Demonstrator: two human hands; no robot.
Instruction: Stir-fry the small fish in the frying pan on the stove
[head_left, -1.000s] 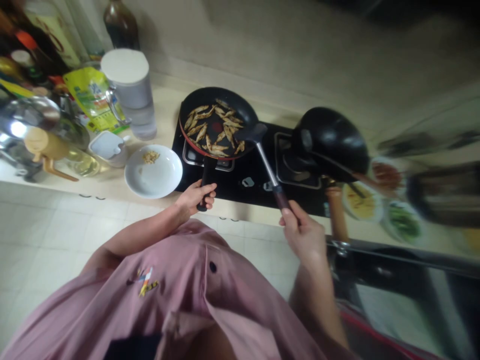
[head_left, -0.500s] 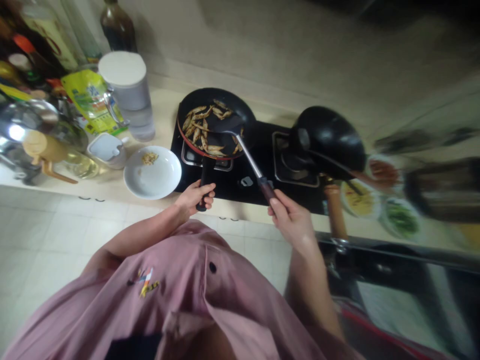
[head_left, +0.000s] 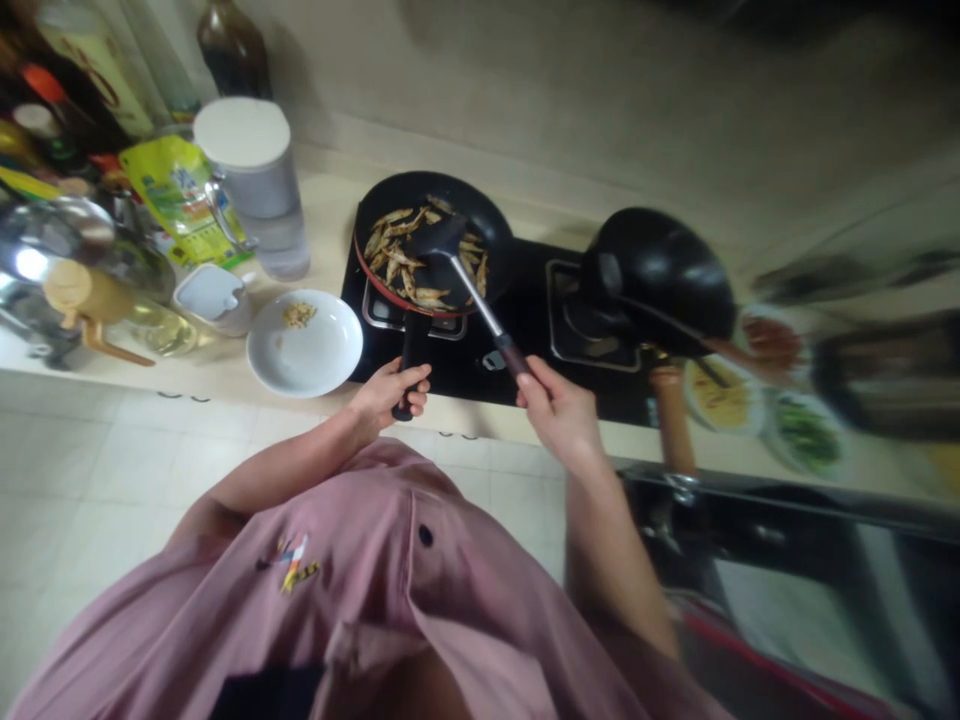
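Note:
A black frying pan with a red rim sits on the left burner of a black gas stove. Several small fried fish lie in it. My left hand grips the pan's black handle at the counter's front edge. My right hand holds a black spatula by its dark handle; the blade rests in the middle of the pan among the fish.
A white plate with a few crumbs stands left of the stove. Behind it are a white-lidded jar, a small white container, bottles and a yellow packet. A black wok sits on the right burner; small dishes lie further right.
My right hand has moved left and the spatula blade has gone from the pan's right rim into its middle. The left hand has stayed on the pan handle.

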